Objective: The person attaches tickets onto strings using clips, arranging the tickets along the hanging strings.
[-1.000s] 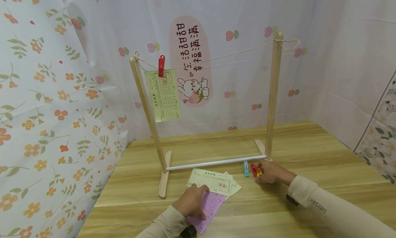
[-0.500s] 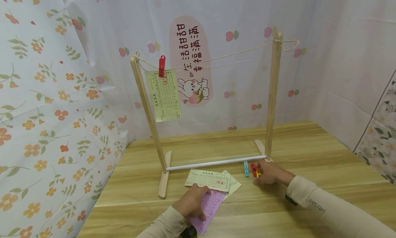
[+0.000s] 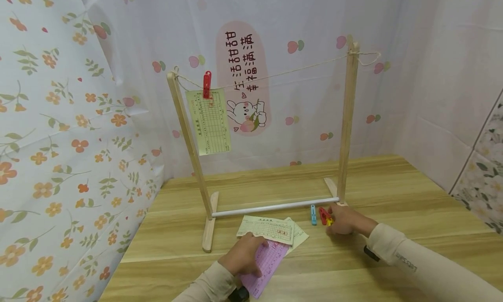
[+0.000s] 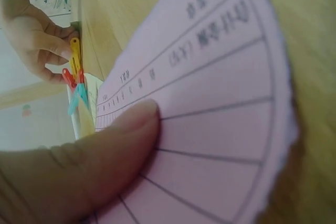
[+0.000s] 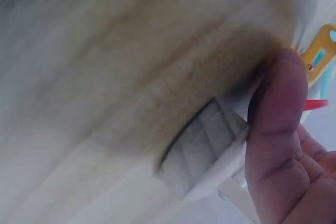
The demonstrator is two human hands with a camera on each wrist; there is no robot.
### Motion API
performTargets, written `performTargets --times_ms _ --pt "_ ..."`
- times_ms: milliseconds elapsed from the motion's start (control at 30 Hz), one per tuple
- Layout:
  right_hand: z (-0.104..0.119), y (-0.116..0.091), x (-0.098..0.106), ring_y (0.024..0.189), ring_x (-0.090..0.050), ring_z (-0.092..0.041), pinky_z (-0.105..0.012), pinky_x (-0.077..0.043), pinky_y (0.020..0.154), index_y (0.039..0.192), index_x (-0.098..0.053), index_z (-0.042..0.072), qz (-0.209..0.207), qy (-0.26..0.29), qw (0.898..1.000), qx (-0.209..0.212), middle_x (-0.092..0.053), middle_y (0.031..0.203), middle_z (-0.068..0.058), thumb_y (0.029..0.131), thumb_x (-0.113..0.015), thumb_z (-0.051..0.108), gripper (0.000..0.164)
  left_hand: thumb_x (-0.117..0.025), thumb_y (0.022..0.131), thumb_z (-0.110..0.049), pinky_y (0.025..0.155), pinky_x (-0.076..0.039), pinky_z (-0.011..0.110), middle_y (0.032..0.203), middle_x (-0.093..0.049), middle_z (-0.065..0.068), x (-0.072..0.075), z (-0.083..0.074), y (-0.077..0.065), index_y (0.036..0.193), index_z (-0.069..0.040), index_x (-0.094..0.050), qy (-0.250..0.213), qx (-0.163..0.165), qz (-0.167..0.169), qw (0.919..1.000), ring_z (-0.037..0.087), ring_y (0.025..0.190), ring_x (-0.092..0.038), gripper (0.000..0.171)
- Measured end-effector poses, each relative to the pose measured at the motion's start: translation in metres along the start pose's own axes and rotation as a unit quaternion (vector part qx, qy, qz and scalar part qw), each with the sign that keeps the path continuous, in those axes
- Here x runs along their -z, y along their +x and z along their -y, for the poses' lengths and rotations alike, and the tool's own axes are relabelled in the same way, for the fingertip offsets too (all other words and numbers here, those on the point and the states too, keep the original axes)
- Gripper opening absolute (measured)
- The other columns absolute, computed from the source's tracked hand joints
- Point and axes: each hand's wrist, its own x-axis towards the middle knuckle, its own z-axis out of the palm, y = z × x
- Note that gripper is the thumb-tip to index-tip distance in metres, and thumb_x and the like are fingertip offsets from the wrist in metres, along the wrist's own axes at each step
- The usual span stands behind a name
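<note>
My left hand (image 3: 244,255) holds a purple receipt slip (image 3: 271,265) low over the table's front. In the left wrist view its thumb lies across the printed face of the slip, which bends in a curve. Two pale green receipt slips (image 3: 261,228) overlap just beyond the purple one. At the right, my right hand (image 3: 346,219) pinches a yellow clothespin (image 5: 319,51) between thumb and fingers; in the head view they hide most of it. A red clothespin (image 3: 323,215) lies right beside those fingertips, and a blue clothespin (image 3: 313,215) is just left of it.
A wooden stand with a left post (image 3: 188,145), a right post (image 3: 347,127) and a white bottom bar (image 3: 275,206) stands behind the hands. On its string (image 3: 298,69), another red clothespin (image 3: 207,84) holds a green slip (image 3: 212,127) near the left post.
The upper green slip has shifted slightly on the table, and more of the purple slip's top end shows. The yellow clothespin has moved slightly toward the front with my right fingers.
</note>
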Motion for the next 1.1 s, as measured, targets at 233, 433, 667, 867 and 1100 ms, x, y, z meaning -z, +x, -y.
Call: performTargets --times_ms 233,433,667,867,1100 --pt "0.006 -0.005 0.004 0.062 -0.049 -0.018 -0.029 -0.042 0.052 0.110 -0.046 -0.008 0.015 0.016 1.000 0.000 -0.054 0.080 -0.009 0.067 -0.070 0.010 0.052 -0.088 0.046 -0.013 0.068 -0.044 0.021 0.087 -0.052 -0.003 -0.002 0.003 -0.002 0.104 -0.012 -0.063 -0.008 -0.023 -0.008 0.9997 0.008 0.076 -0.043 0.063" --pt "0.007 -0.006 0.012 0.050 -0.048 -0.013 -0.023 -0.040 0.042 0.114 -0.046 -0.006 0.038 0.035 0.998 -0.030 -0.051 0.071 -0.008 0.067 -0.066 0.007 0.053 -0.086 0.046 -0.007 0.069 -0.043 0.021 0.089 -0.052 -0.002 0.001 -0.001 0.000 0.102 -0.013 -0.064 -0.016 -0.026 -0.016 0.9994 0.009 0.078 -0.044 0.061" --pt "0.011 -0.008 0.016 0.046 -0.046 -0.011 -0.019 -0.037 0.039 0.105 -0.049 -0.003 0.047 0.057 0.997 -0.029 -0.051 0.068 -0.008 0.065 -0.062 0.003 0.042 -0.087 0.046 -0.010 0.069 -0.045 0.023 0.090 -0.052 -0.002 0.006 -0.002 -0.003 0.101 -0.016 -0.064 -0.037 -0.006 -0.006 0.9993 0.011 0.080 -0.047 0.060" --pt "0.013 -0.009 0.018 0.045 -0.043 -0.010 -0.019 -0.037 0.039 0.094 -0.052 0.002 0.042 0.059 0.997 -0.019 -0.050 0.067 -0.008 0.065 -0.058 0.002 0.030 -0.086 0.045 -0.007 0.077 -0.046 0.023 0.096 -0.058 -0.002 0.011 -0.001 -0.003 0.090 -0.017 -0.064 -0.028 -0.034 0.014 0.9989 0.011 0.088 -0.052 0.051" --pt "0.015 -0.011 0.023 0.044 -0.038 -0.009 -0.018 -0.033 0.038 0.093 -0.053 0.003 0.050 0.068 0.996 -0.027 -0.047 0.064 -0.007 0.067 -0.052 0.001 0.027 -0.082 0.058 -0.012 0.068 -0.044 0.017 0.090 -0.059 -0.007 0.015 0.001 -0.001 0.088 -0.016 -0.066 -0.013 -0.081 0.029 0.9962 0.004 0.078 -0.050 0.034"
